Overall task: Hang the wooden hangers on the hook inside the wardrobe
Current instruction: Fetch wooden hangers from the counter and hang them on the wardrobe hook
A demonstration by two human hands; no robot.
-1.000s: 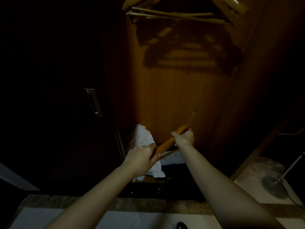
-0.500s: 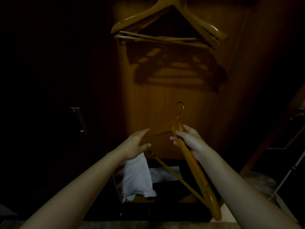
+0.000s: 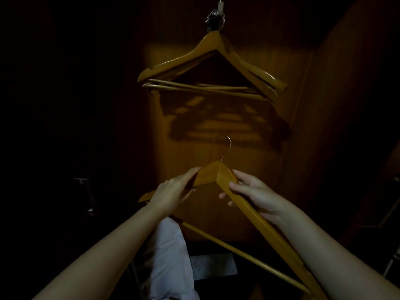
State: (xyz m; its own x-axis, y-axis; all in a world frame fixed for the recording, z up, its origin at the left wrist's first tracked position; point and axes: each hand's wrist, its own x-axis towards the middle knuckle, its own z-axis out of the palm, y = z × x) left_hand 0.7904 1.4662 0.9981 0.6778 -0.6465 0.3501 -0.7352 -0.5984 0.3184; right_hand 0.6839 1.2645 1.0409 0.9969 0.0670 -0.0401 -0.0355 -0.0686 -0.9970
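I hold one wooden hanger (image 3: 213, 173) upright in front of the wardrobe's back panel, its metal hook pointing up. My left hand (image 3: 173, 191) grips its left shoulder and my right hand (image 3: 253, 191) grips its right shoulder, thumb on the front. High above, several wooden hangers (image 3: 216, 61) hang together from the wardrobe hook (image 3: 217, 15). The held hanger's hook is well below that wardrobe hook.
The wooden back panel (image 3: 216, 131) is lit; the wardrobe's sides are dark. A white cloth (image 3: 171, 256) lies low in the wardrobe beneath my arms. A metal door handle (image 3: 85, 195) shows faintly on the left.
My left hand has taken hold of the hanger's left shoulder. The hanger has turned to face me squarely and risen. My view has tilted upward, bringing the wardrobe hook into sight.
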